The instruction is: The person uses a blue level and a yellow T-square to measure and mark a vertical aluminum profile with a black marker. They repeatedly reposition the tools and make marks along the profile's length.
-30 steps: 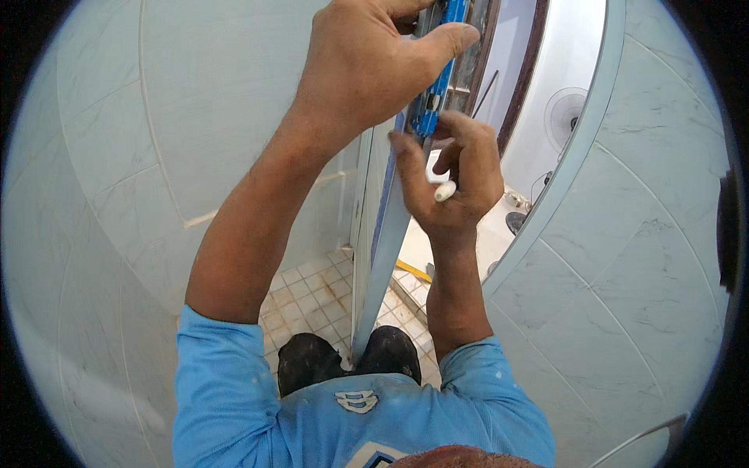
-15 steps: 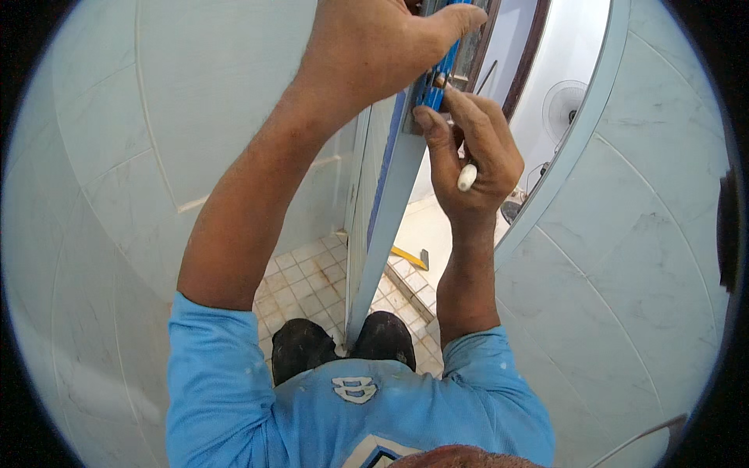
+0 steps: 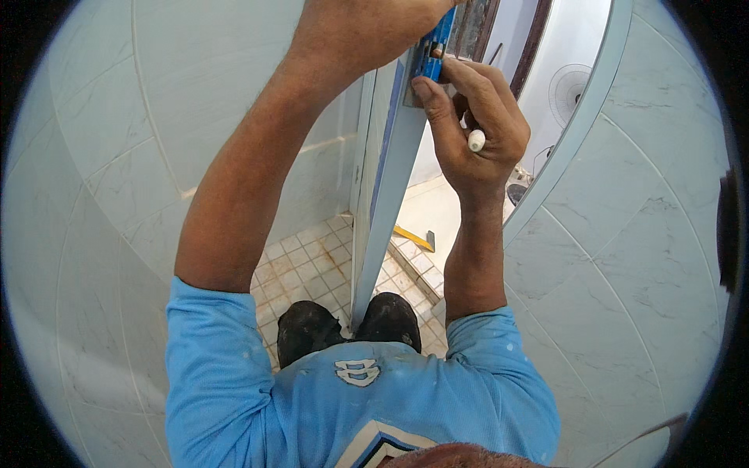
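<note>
A narrow blue bar (image 3: 431,54) with a small cut-out lies along a grey metal strip on the upright edge of a pale grey-blue door (image 3: 395,179). My left hand (image 3: 363,31) is closed at the bar's upper part; its fingertips are partly cut off by the top of the view. At the bar's lower end, my right hand (image 3: 482,121) has its thumb on the metal strip and its forefinger at the bar's side. The rounded end of a white pen-like stick (image 3: 476,140) pokes out of the right hand's grip; its other end is hidden.
Pale tiled walls (image 3: 608,226) rise on both sides. Small floor tiles (image 3: 312,257) and a low step lie below, around my dark-clad knees (image 3: 308,327). Beyond the door, a yellow-handled tool (image 3: 416,238) lies on the floor and a fan (image 3: 568,93) stands farther back.
Both hands and the blue bar sit higher in the view. My left thumb no longer stretches across the bar, and more of its lower part with the cut-out shows.
</note>
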